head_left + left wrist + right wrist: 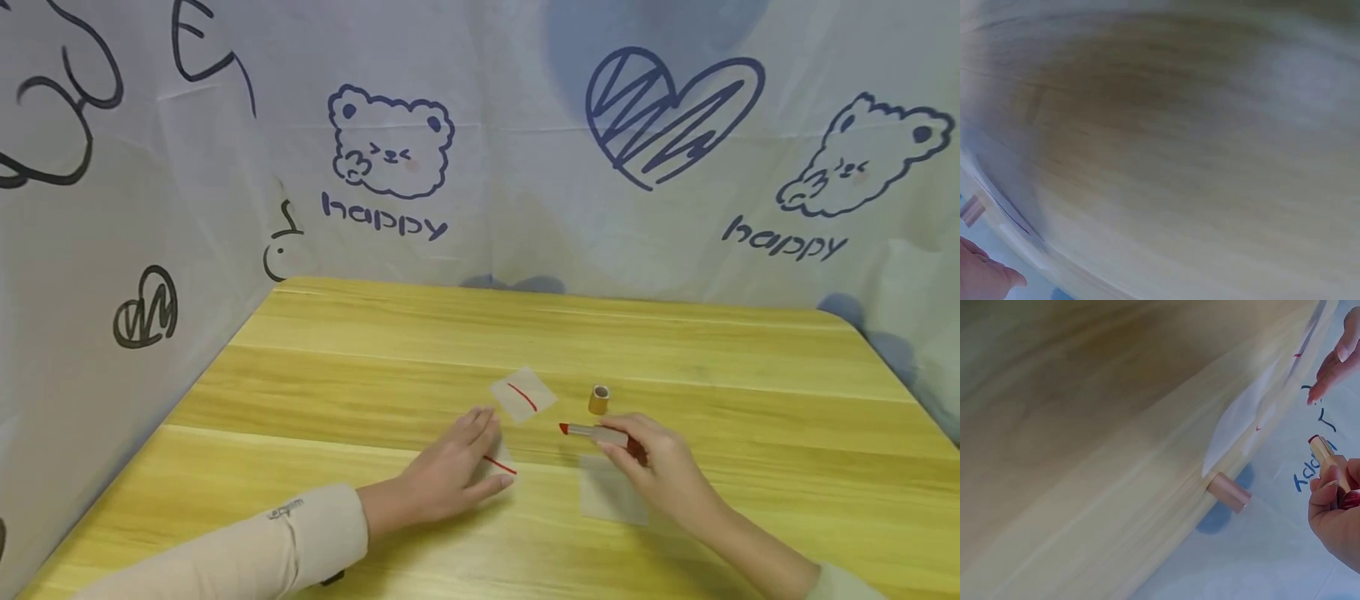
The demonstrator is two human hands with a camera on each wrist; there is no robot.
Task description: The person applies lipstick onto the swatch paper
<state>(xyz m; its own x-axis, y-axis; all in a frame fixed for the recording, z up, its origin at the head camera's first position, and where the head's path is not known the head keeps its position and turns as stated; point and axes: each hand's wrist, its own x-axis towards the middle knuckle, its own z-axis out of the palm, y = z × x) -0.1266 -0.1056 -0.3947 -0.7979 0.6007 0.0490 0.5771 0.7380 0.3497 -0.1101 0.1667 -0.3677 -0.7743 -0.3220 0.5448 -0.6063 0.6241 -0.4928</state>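
My right hand (pixel 660 467) grips a lipstick (pixel 592 433) by its base, and its red tip points left over the table. My left hand (pixel 453 467) rests with fairly straight fingers on a small piece of white paper (pixel 502 450), covering part of it. A red line crosses that paper between the thumb and fingers. In the right wrist view the lipstick (pixel 1324 453) sits in the curled fingers of the right hand (pixel 1338 519), with the left hand (pixel 1341 359) above it.
The lipstick cap (pixel 598 402) stands upright beyond the right hand. A second white paper (pixel 517 404) bears a curved red line, and a third paper (pixel 603 492) lies partly under the right hand's reach. Cloth with drawings (pixel 495 208) hangs behind the wooden table (pixel 360 333).
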